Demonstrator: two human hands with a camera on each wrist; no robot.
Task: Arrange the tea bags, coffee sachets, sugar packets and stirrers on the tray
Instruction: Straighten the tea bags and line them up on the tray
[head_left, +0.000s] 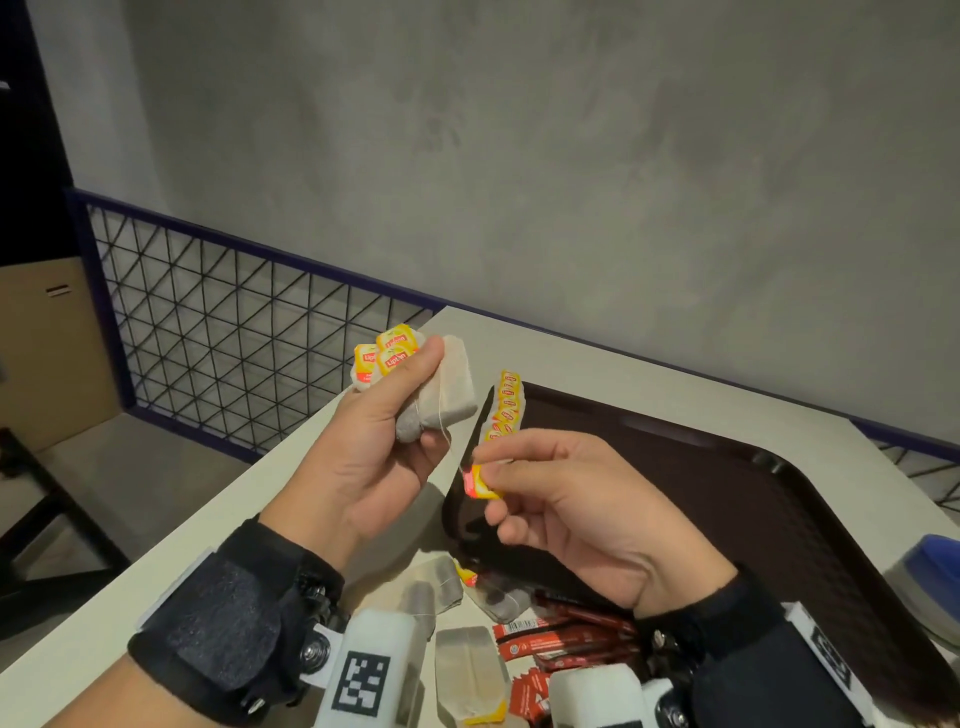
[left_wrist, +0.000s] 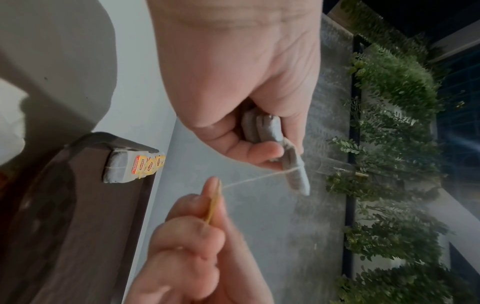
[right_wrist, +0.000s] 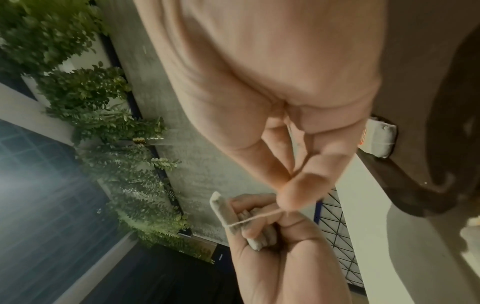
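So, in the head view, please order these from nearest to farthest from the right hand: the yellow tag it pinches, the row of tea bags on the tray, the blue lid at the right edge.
1. Yellow tag: pinched in the right hand.
2. Row of tea bags: just beyond the fingers, at the tray's far left corner.
3. Blue lid: far off at the right edge.

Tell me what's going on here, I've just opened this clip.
A person is sorting tea bags. The left hand grips a small bundle of tea bags, while the right hand pinches one yellow tag and draws its string taut. One stack of tea bags already stands at the far left corner of the dark tray. Loose tea bags and red sachets wait on the table.
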